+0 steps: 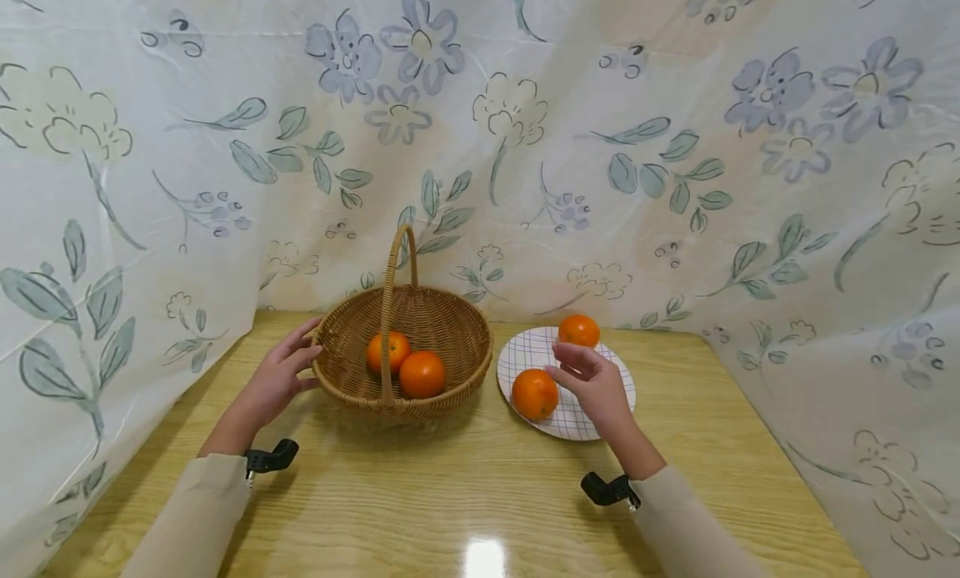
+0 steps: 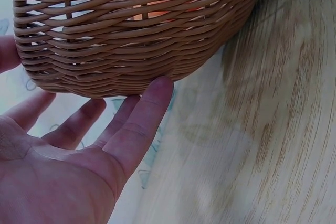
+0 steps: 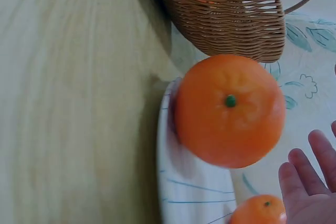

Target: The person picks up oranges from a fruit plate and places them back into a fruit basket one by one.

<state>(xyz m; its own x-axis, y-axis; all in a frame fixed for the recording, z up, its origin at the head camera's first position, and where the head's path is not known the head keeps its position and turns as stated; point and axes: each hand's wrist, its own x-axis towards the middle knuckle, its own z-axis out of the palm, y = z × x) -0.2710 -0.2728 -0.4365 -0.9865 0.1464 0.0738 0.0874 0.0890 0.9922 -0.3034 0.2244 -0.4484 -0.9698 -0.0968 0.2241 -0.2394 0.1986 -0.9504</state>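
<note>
Two oranges [image 1: 422,374] lie in the wicker basket [image 1: 457,399]. My left hand [image 1: 272,384] touches the basket's left side with spread fingers; in the left wrist view, the fingertips of that hand [image 2: 68,166] rest against the weave [image 2: 121,61]. Another orange [image 1: 535,394] sits on the near left part of a checked plate [image 1: 573,424], and one more [image 1: 578,331] at its back edge. Over the plate, between these two, my right hand [image 1: 600,394] holds nothing, its fingers slightly bent. The right wrist view has the near orange [image 3: 231,111] beside the fingers of that hand [image 3: 312,182].
The wooden table [image 1: 420,503] extends in front of the basket and plate. A floral cloth [image 1: 510,144] hangs behind and along both sides. The basket's tall handle [image 1: 388,311] arches over its middle.
</note>
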